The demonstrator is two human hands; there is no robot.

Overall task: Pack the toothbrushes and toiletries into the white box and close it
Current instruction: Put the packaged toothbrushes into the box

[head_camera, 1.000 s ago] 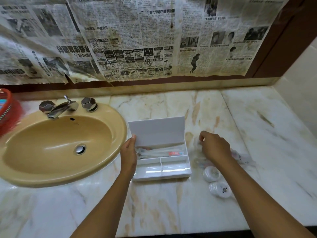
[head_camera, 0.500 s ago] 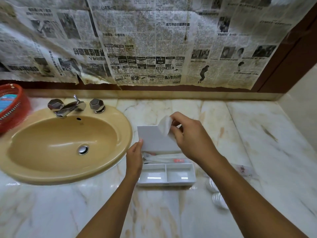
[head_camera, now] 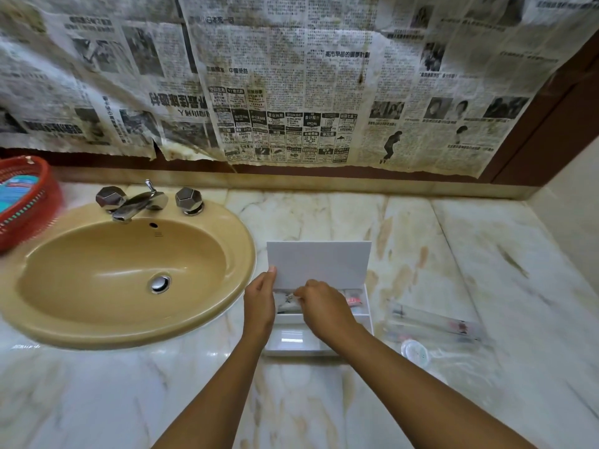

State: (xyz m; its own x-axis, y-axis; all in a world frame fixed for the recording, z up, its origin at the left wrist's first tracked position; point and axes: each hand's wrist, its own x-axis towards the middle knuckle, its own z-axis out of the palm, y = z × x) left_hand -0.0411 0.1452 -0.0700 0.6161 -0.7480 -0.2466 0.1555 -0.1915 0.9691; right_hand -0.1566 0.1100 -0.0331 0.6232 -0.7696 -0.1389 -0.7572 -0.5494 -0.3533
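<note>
The white box (head_camera: 293, 343) stands open on the marble counter, its lid (head_camera: 319, 264) upright. My left hand (head_camera: 259, 306) grips the left side of the box, thumb up against the lid's edge. My right hand (head_camera: 324, 311) is low over the back compartment, its fingers pinching a clear-wrapped packet (head_camera: 289, 298) that lies in there. A wrapped item with a red end (head_camera: 354, 301) shows in the same compartment. The front left compartment looks bare; my right arm hides the front right one. More clear-wrapped toothbrushes (head_camera: 434, 324) and a small round container (head_camera: 415, 351) lie on the counter to the right.
A tan sink (head_camera: 129, 270) with a chrome tap (head_camera: 136, 204) lies just left of the box. A red basket (head_camera: 29, 205) sits at the far left. Newspaper covers the wall behind, and a side wall (head_camera: 573, 215) bounds the counter on the right.
My right hand picked a packet up from the counter at the right, carried it over the lid, and has lowered it into the back compartment. My left hand stayed on the box.
</note>
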